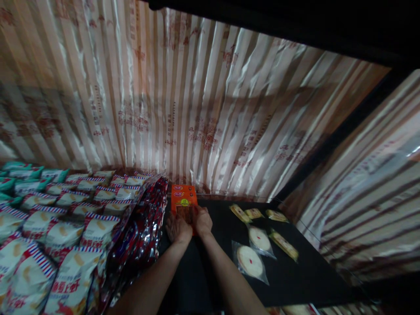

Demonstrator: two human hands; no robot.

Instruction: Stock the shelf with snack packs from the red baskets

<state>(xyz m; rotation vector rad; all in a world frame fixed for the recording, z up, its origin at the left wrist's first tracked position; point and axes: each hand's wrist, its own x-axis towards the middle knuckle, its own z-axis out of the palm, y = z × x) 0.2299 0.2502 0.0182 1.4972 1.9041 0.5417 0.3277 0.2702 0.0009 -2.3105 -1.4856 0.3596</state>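
Note:
Both arms reach forward over a black shelf to flat orange snack packets (183, 199) near its back edge. The packets overlap, and the front one has a yellow round label and a brown picture. My left hand (180, 226) grips the packet's left and lower side, fingers bent around it. My right hand (202, 220) grips the right side with curled fingers. Left of my left hand stands a row of dark red, shiny packets (144, 232). Where the fingertips meet the packet is partly hidden.
White snack bags (68, 275) with striped tops fill the left, with green bags (24, 179) behind. On the black shelf (223, 262) to the right lie round wrapped crackers (250, 261) and several small yellow packets (285, 245). Printed plastic sheeting (203, 109) hangs behind; a dark post (328, 144) stands right.

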